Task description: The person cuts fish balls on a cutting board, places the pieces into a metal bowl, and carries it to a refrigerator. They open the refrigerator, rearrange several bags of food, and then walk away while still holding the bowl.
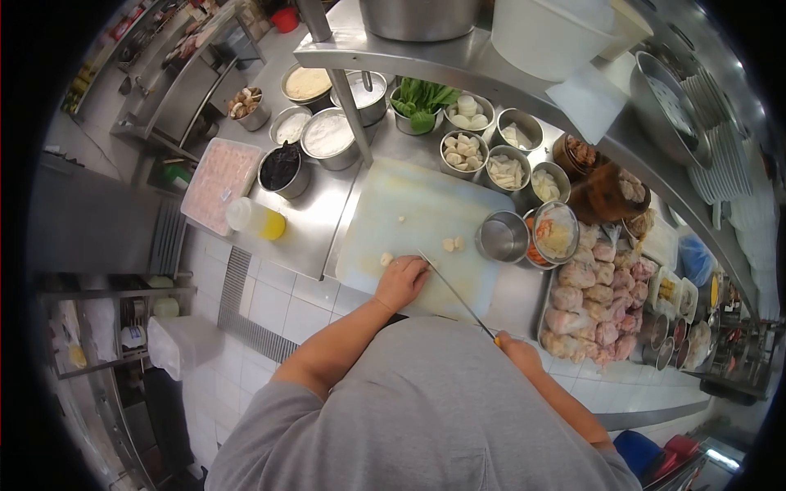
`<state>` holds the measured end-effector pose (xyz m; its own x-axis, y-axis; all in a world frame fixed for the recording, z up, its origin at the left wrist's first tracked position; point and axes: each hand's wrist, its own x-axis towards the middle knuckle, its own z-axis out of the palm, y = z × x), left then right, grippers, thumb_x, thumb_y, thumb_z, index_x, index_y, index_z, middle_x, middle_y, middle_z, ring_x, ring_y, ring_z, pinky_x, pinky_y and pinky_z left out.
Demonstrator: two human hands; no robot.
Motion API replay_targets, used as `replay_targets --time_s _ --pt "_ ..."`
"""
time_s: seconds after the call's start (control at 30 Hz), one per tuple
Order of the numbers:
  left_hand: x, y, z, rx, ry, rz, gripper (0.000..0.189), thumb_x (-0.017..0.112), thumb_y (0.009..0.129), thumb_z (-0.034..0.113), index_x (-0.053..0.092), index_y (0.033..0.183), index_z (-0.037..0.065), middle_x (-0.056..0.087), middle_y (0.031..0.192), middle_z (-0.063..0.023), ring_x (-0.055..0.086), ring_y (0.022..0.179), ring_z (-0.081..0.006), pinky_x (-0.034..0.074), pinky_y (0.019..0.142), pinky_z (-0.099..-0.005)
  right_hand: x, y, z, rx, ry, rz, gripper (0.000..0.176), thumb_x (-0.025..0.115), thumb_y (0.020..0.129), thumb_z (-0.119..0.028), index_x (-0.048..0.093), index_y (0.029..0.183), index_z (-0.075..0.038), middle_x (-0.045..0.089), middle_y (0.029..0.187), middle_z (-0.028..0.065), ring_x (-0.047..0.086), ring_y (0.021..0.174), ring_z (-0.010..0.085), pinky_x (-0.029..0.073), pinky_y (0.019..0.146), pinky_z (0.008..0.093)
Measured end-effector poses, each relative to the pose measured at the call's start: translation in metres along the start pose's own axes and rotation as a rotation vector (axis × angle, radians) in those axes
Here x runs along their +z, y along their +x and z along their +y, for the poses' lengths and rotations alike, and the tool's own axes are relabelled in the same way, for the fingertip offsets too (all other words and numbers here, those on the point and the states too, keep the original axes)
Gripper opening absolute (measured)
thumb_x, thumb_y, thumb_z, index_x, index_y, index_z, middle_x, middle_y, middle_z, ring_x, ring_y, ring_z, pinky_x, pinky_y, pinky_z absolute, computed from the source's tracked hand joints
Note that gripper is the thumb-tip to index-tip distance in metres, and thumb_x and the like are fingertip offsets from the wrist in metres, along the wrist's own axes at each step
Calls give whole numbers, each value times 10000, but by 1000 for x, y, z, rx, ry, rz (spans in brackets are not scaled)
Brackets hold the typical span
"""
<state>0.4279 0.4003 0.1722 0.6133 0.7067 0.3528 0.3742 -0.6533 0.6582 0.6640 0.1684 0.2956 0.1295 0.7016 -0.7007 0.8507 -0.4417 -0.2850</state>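
Note:
My right hand (521,355) is closed round the yellow handle of a knife (455,291). Its long thin blade slants up and left across the cutting board (426,188), the tip close beside my left hand (402,281). The fingers of that hand are bent and pressed down on the board; whatever lies under them is hidden. A small pale piece of food (386,259) sits at the left of these fingers. To the right of the blade tip are more pale chunks (453,244), and a tiny bit (401,218) lies farther up the board.
Metal pots of sliced pale food (463,152), leafy greens (422,105) and white powder (329,131) line the back. An empty-looking metal pot (503,236) overlaps the board's right edge, near a tray of raw chicken (594,303). A yellow-liquid bottle (258,219) stands left. A steel shelf (491,65) hangs overhead.

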Motion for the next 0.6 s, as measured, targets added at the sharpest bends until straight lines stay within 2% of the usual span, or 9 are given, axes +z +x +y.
replay_targets --time_s 0.13,0.23,0.3,0.37,0.47,0.53,0.6 --pt "5 -2 -3 23 6 36 189 761 883 108 665 1042 73 706 1092 -122 658 1014 -349 528 863 -452 19 25 11 -55 -6 43 215 528 1015 -243 535 1120 -55 712 956 269 685 925 465 511 797 552" --pt "3 0 -2 20 8 3 202 758 892 112 663 1065 70 707 1098 -121 658 1029 -346 528 874 -451 14 49 -11 -11 -1 14 264 524 1030 -293 528 1135 -50 711 979 279 682 940 474 505 802 556" --pt "6 -3 -5 19 15 1 236 767 875 115 662 1083 76 703 1113 -120 655 1039 -345 527 881 -451 2 51 -28 19 44 35 266 512 1047 -316 538 1136 -66 718 976 254 680 939 468 505 793 542" --pt "3 -6 -4 18 19 -9 271 776 859 117 661 1102 81 699 1128 -119 653 1049 -345 527 888 -450 9 54 -19 -22 59 88 265 518 1051 -328 548 1138 -79 721 969 237 679 934 462 505 788 536" --pt "-29 -4 10 15 94 99 328 789 817 115 663 1119 96 687 1153 -123 645 1069 -348 520 911 -454 16 39 -1 -70 107 158 262 545 1049 -345 568 1136 -99 722 948 206 675 917 452 507 775 527" --pt "-50 -2 13 -89 338 297 337 775 814 107 662 1132 100 682 1161 -118 641 1093 -331 505 943 -459 16 25 10 -79 143 176 261 565 1044 -350 578 1132 -106 720 934 194 674 904 448 508 766 523" --pt "-52 -15 -14 -127 324 224 326 763 824 95 658 1133 88 675 1161 -137 631 1115 -346 502 947 -447 15 14 20 -101 56 85 261 600 1033 -351 584 1129 -109 706 892 204 669 871 447 507 743 528"
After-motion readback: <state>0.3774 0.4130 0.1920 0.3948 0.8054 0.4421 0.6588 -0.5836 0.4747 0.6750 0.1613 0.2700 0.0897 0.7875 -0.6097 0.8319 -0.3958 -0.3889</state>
